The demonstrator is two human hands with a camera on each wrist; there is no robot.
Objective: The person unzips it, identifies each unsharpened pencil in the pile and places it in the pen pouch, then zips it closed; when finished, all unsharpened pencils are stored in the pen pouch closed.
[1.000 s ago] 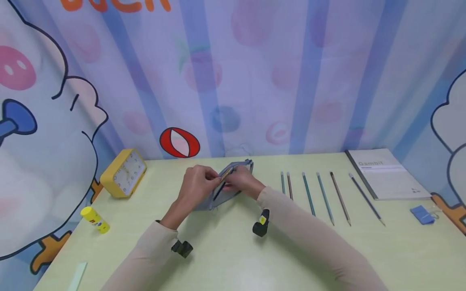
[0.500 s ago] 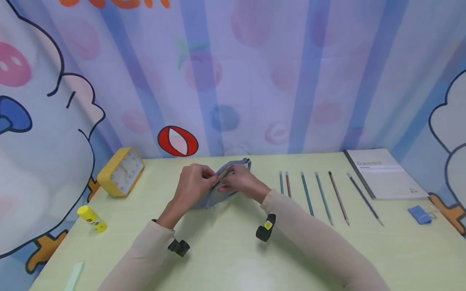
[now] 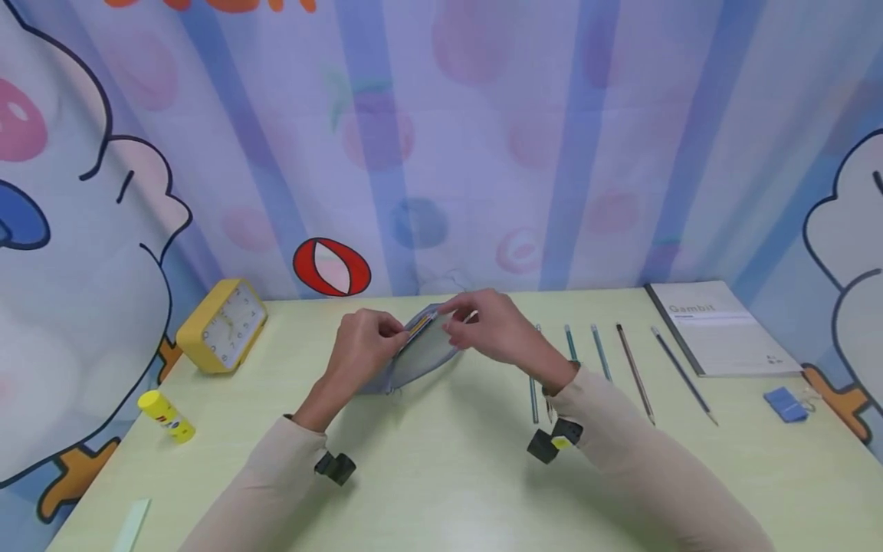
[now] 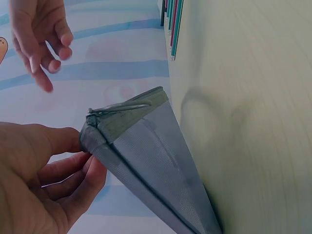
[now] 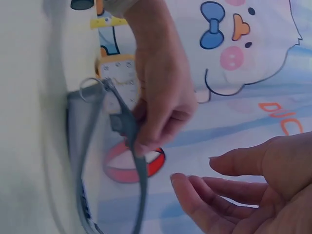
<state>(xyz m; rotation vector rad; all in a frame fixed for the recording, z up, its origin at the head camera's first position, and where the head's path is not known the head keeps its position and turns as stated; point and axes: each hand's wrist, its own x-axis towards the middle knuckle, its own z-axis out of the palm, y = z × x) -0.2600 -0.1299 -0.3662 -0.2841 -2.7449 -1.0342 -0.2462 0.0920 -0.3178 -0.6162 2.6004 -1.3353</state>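
A grey-blue mesh zip pouch [image 3: 424,356] stands tilted at the back middle of the table, its mouth spread; something yellowish and dark shows along its opening. My left hand [image 3: 360,349] pinches the pouch's upper rim between thumb and fingers, and in the left wrist view this hand [image 4: 53,170] is at the zip end, by a metal ring. To the right of the pouch is my right hand [image 3: 491,326], fingers loosely bent and apart. The right wrist view shows that hand [image 5: 258,185] empty, away from the pouch.
Several pencils [image 3: 635,372] lie in a row on the right, partly behind my right forearm. Further right are a notebook [image 3: 724,330] and a small blue item [image 3: 785,405] with a loop. A yellow clock [image 3: 222,326], glue stick [image 3: 165,416] and pale green strip [image 3: 131,525] sit left.
My right hand has come out of the pouch's mouth and moved up and to the right, empty. The left hand keeps its pinch on the rim.
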